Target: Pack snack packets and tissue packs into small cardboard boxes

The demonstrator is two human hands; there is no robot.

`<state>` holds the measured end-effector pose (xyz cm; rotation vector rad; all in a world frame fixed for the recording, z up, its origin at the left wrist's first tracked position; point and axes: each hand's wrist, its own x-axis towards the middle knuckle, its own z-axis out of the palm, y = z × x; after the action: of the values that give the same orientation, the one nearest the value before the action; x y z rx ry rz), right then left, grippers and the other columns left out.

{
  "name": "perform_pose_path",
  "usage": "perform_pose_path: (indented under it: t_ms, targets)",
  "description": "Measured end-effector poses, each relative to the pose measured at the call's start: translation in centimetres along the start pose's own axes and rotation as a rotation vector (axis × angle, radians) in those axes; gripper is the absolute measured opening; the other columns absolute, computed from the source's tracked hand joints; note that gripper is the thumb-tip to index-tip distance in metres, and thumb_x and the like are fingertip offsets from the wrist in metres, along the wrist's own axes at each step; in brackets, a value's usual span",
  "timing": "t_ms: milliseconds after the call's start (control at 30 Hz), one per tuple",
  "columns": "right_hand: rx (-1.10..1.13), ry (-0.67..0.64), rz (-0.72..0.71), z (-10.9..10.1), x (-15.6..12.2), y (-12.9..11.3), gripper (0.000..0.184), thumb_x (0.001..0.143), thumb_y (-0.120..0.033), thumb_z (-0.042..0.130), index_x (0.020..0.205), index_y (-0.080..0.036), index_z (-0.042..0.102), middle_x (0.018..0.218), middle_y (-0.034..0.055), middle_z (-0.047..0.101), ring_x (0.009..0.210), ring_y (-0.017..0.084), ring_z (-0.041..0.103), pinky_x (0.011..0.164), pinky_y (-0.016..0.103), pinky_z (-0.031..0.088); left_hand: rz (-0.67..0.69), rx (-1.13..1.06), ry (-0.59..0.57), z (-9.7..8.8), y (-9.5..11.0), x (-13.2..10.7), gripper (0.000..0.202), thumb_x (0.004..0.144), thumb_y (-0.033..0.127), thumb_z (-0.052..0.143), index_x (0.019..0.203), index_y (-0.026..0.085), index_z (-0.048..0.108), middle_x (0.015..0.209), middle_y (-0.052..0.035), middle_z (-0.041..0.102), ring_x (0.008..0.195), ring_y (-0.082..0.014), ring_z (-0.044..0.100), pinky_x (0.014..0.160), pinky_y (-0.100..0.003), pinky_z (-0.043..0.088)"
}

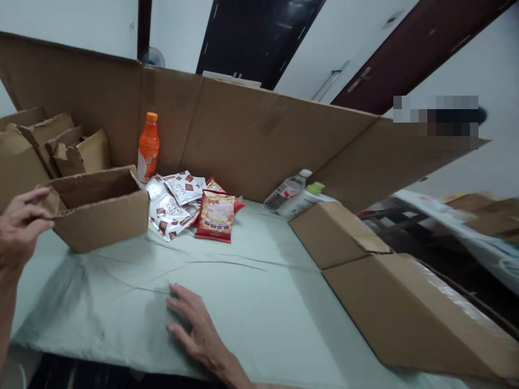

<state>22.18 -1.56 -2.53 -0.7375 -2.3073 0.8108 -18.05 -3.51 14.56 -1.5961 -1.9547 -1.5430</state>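
Note:
My left hand (pixel 24 227) pinches the near left edge of an open cardboard box (pixel 107 219), which sits tilted on the cloth at the left. My right hand (pixel 198 324) is empty, fingers apart, just above or resting on the green cloth (pixel 259 313); contact I cannot make out. Beyond it lies a pile of snack packets: white ones with brown squares (pixel 172 213) and a red and yellow one (pixel 216 216) on top of other red packets. Behind the box stands an orange bottle (pixel 149 146), upright with its cap on.
Several open cardboard boxes (pixel 81 154) crowd the back left. A tall cardboard wall (pixel 247 135) runs along the back. At the right, a clear bottle (pixel 286 192) and a white bottle with a green cap (pixel 304 200) lean near closed cartons (pixel 421 313). A person (pixel 454 116) shows behind the wall.

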Motion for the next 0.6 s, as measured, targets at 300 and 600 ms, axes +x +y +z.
perform_pose_path:
  t_ms: [300,600]
  targets:
    - [0.473,0.275,0.236,-4.6,3.9,-1.8,0.062,0.094,-0.055,0.066,0.147,-0.025,0.057,0.147,0.0125,0.063,0.129,0.03,0.064,0.105,0.044,0.055,0.179,-0.359,-0.424,0.5,6.1,-7.1,0.018,0.09,0.008,0.058,0.081,0.023,0.061,0.145,0.0011,0.062,0.14,-0.0218,0.055,0.119,-0.035,0.04]
    - [0.209,0.569,0.496,-13.1,4.8,5.3,0.055,0.078,-0.055,0.076,0.121,-0.022,0.074,0.132,0.0142,0.072,0.125,0.034,0.065,0.104,0.051,0.053,0.283,-0.319,-0.482,2.1,7.7,-7.4,0.02,0.091,0.008,0.054,0.089,0.027,0.057,0.15,0.0039,0.056,0.145,-0.0154,0.05,0.121,-0.026,0.037]
